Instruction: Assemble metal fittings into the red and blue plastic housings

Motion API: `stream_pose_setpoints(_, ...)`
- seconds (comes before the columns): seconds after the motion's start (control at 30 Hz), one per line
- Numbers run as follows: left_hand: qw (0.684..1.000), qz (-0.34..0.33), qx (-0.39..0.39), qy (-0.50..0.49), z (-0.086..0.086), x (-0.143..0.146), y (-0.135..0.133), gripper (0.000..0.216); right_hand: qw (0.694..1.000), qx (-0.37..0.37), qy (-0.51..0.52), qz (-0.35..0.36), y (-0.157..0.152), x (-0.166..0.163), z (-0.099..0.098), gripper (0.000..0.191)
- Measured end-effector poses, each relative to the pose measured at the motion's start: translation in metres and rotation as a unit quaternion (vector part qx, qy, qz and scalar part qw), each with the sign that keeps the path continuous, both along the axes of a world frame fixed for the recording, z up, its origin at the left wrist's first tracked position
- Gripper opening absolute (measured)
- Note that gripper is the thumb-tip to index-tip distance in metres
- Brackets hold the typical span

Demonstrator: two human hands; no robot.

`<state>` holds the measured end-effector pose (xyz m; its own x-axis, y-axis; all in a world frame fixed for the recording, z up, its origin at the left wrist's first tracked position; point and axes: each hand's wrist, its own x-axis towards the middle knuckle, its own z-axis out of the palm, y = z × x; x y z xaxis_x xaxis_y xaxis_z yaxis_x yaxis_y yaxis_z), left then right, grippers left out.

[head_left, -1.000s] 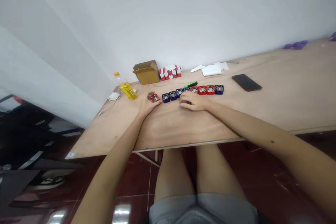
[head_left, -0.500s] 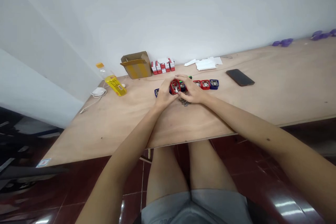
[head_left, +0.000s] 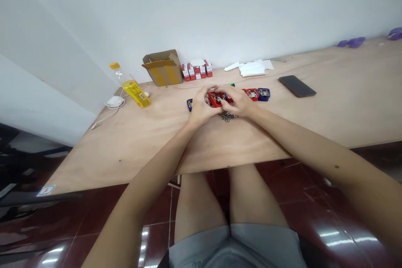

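My left hand (head_left: 201, 106) is closed around the left side of a small red plastic case (head_left: 214, 103), which has silver metal parts inside and is tilted towards me. At the case's right side, my right hand (head_left: 239, 101) is closed, with the thumb tip at a small shiny metal part (head_left: 219, 99). Just below the right fingers lies a pile of small metal pieces (head_left: 227, 116). A blue case (head_left: 189, 104) shows beside my left hand. To the right of my right hand stand a red case (head_left: 252, 94) and a blue case (head_left: 264, 94), both holding metal parts. My fingers partly hide other cases.
Behind my hands are an open cardboard box (head_left: 166, 73) and several small red-and-white boxes (head_left: 197, 72). A yellow bottle (head_left: 135, 92) and white cable (head_left: 114, 101) are at left. White papers (head_left: 252, 68), a phone (head_left: 297, 86) and purple pieces (head_left: 354, 42) lie to the right.
The red case has turned and tilted between my hands, and my right thumb has shifted onto its inner metal part. The view has shifted slightly.
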<state>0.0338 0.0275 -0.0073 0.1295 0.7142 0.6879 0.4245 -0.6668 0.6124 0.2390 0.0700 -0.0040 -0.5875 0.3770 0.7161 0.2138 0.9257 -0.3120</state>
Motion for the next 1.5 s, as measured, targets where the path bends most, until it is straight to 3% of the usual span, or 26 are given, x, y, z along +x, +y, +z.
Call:
stream_pose_setpoints(0.17, 0.999, -0.029, -0.026, -0.03, -0.001, -0.003, -0.001, 0.08, 1.0, 0.019, 0.01, 0.001, 0.001, -0.004, 0.0, 0.038)
stream_pose_setpoints(0.33, 0.998, -0.056, -0.019, 0.003, -0.006, 0.0, -0.002, 0.091, 0.997, 0.005, 0.055, -0.059, 0.003, -0.005, 0.001, 0.047)
stream_pose_setpoints(0.63, 0.995, -0.088, -0.032, -0.034, -0.007, 0.008, -0.006, 0.09, 0.986, -0.08, 0.13, -0.062, -0.006, -0.01, 0.004, 0.049)
stream_pose_setpoints(0.9, 0.982, -0.106, -0.061, -0.144, -0.013, 0.013, 0.001, 0.05, 0.989, -0.085, 0.114, -0.04, -0.002, -0.01, 0.004, 0.048)
stream_pose_setpoints(1.13, 0.986, -0.055, -0.046, -0.148, -0.022, 0.01, 0.009, 0.04, 0.982, -0.109, 0.129, -0.08, -0.003, -0.011, 0.003, 0.046)
stream_pose_setpoints(1.5, 0.976, -0.049, -0.073, -0.197, -0.009, 0.011, -0.001, 0.044, 0.985, -0.071, 0.145, -0.064, -0.003, -0.011, 0.0, 0.017)
